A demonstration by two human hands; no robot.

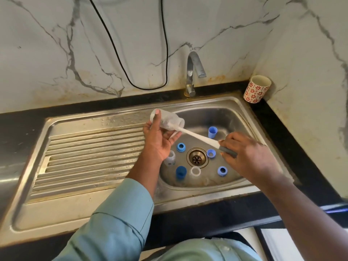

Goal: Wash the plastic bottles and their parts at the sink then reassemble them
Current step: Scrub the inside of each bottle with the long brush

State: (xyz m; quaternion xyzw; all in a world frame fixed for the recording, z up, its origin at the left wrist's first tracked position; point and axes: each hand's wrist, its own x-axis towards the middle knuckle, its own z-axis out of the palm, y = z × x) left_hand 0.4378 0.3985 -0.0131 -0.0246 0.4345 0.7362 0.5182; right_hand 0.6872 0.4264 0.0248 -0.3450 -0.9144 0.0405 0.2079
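My left hand (157, 137) grips a clear plastic bottle (167, 120), held on its side above the left rim of the sink basin (243, 117). My right hand (248, 153) holds the grey handle of a bottle brush (195, 136); the brush's white shaft runs into the bottle's mouth. On the basin floor lie blue rings (181, 147) (211, 153) (222, 171), two blue caps (212, 132) (181, 172), a clear ring (195, 171) and a second small bottle (170, 160), partly hidden by my left wrist.
The faucet (192, 74) stands behind the basin with no water running. A ribbed steel draining board (90, 157) lies to the left. A red-patterned cup (256, 89) sits in the back right corner. A black cable (143, 53) hangs on the marble wall.
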